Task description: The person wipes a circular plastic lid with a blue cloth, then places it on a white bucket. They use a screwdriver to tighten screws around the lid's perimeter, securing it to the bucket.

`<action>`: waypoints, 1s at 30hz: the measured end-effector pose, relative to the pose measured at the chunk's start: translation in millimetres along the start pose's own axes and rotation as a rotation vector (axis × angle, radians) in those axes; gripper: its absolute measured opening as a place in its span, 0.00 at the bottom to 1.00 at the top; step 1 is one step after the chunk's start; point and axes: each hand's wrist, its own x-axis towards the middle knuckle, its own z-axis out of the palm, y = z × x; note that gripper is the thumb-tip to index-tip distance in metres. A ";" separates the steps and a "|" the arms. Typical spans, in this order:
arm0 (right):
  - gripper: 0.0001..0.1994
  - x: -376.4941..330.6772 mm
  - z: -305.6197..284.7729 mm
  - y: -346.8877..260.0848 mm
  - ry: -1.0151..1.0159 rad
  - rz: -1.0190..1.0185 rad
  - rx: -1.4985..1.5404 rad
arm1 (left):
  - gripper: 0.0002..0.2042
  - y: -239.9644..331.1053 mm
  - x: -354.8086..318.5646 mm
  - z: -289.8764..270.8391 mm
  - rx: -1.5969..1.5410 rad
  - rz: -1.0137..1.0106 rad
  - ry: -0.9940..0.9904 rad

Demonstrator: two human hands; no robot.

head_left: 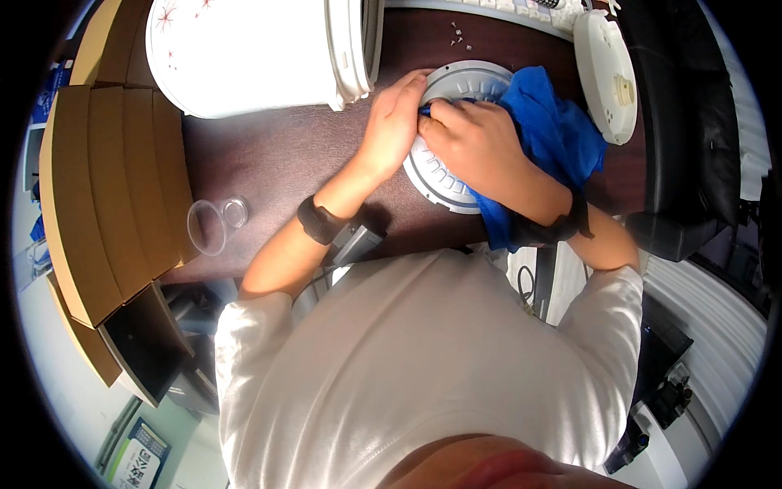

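A round pale grey plate (440,175) with a ring of raised ribs lies on the dark brown table. My left hand (395,122) is closed on its left rim, fingertips near the top edge. Bunched fingers of my right hand (468,134) press a blue cloth (554,122) onto the plate's middle. The cloth's loose part spreads to the right, over the plate's edge, and also hangs below my right wrist. Both hands and the cloth hide much of the plate's centre.
A large white tub-like housing (252,57) lies at the far left. Several small screws (456,37) are scattered beyond the plate. A white round cover (604,77) leans at the right, near a keyboard (497,8). Clear plastic cups (207,228) sit by the table's left front edge.
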 end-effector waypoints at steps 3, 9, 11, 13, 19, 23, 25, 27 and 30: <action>0.04 -7.5 -2.0 0.7 -0.114 -0.096 0.019 | 0.15 0.6 -0.8 -0.4 0.013 -0.120 -0.056; 0.05 -37.7 -18.7 5.6 -0.151 0.012 0.023 | 0.13 -0.1 -3.6 0.0 -0.021 -0.170 -0.030; 0.05 -47.1 -25.0 13.4 -0.139 0.116 -0.041 | 0.13 1.9 -3.1 -0.2 -0.026 -0.194 -0.031; 0.05 -45.7 -25.3 19.4 -0.071 0.230 -0.040 | 0.13 2.0 -2.4 -2.2 -0.019 -0.172 -0.041; 0.05 -20.2 -5.6 26.5 0.032 0.231 0.066 | 0.14 1.7 -1.9 -4.5 -0.047 -0.190 -0.074; 0.06 -5.9 0.5 22.8 0.018 0.152 0.074 | 0.14 1.2 -0.8 -5.0 -0.069 -0.203 -0.090; 0.06 -7.3 -3.6 31.4 0.004 0.149 0.081 | 0.14 2.3 2.4 0.3 -0.081 -0.203 -0.083; 0.06 -9.5 -4.3 31.9 0.002 0.157 0.070 | 0.13 2.1 1.3 1.3 -0.058 -0.190 -0.087; 0.07 -16.1 -7.8 29.9 -0.006 0.176 0.026 | 0.13 5.2 -0.7 3.4 -0.056 -0.182 -0.085</action>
